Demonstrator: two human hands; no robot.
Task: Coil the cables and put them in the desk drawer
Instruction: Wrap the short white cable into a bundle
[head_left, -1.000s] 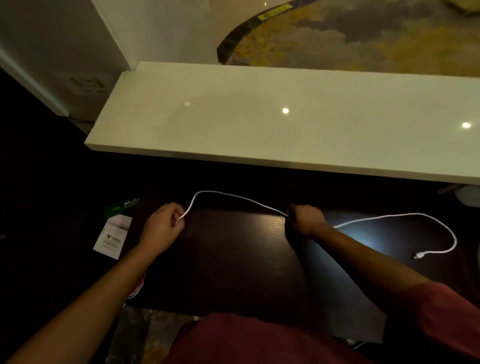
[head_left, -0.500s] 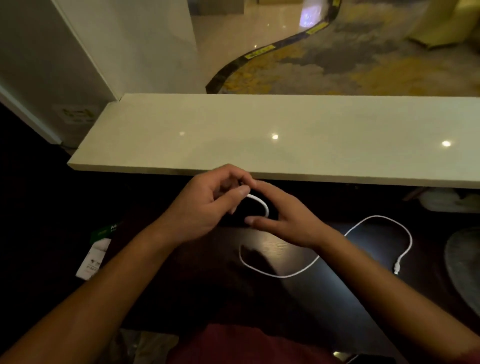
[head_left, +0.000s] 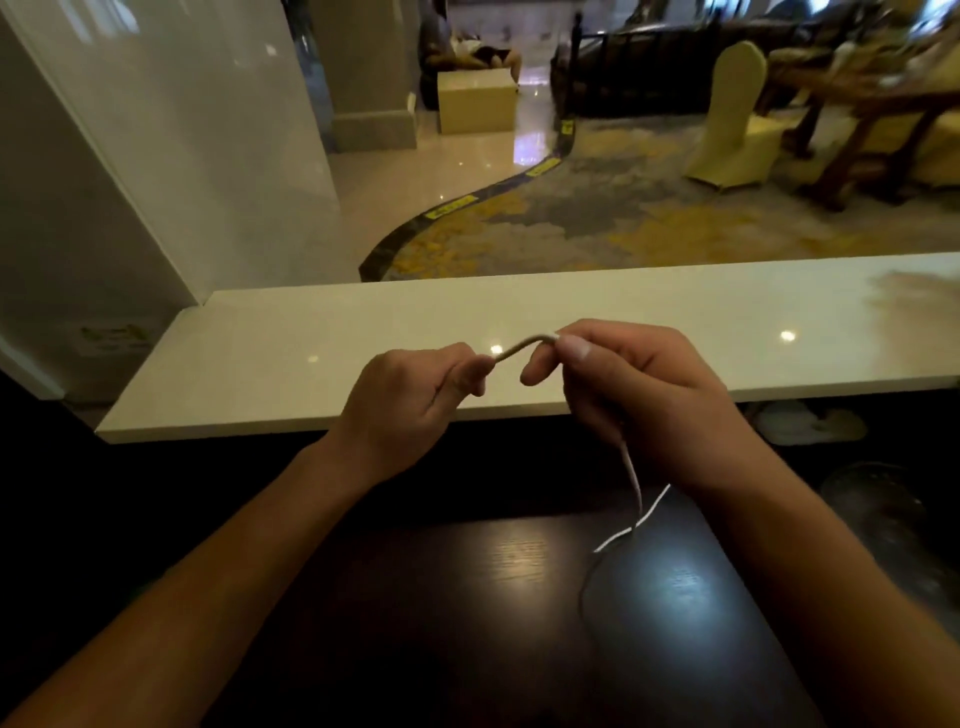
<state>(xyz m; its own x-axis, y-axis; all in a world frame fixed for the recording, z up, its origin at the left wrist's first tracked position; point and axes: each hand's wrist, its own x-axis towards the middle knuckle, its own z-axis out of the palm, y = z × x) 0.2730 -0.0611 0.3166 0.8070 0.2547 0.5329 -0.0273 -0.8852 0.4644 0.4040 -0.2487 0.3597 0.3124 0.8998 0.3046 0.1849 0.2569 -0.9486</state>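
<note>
Both hands hold a thin white cable (head_left: 524, 344) raised in front of the pale counter ledge. My left hand (head_left: 410, 400) pinches one end of a short arched stretch. My right hand (head_left: 634, 395) grips the other side of that arch between thumb and fingers. From under my right palm two strands of the cable hang down and cross above the dark desk top (head_left: 509, 613). The cable's far end and plug are hidden. No drawer shows in this view.
A long cream counter ledge (head_left: 322, 332) runs across behind the dark desk. A white wall panel (head_left: 156, 156) stands at the left. Beyond lie a patterned carpet, a covered chair (head_left: 732, 119) and dark wooden furniture. A pale object (head_left: 810, 423) sits under the ledge at right.
The hands came together from far apart on the desk and rose in front of the ledge, lifting the cable; the loose length once spread to the right now hangs under my right hand.
</note>
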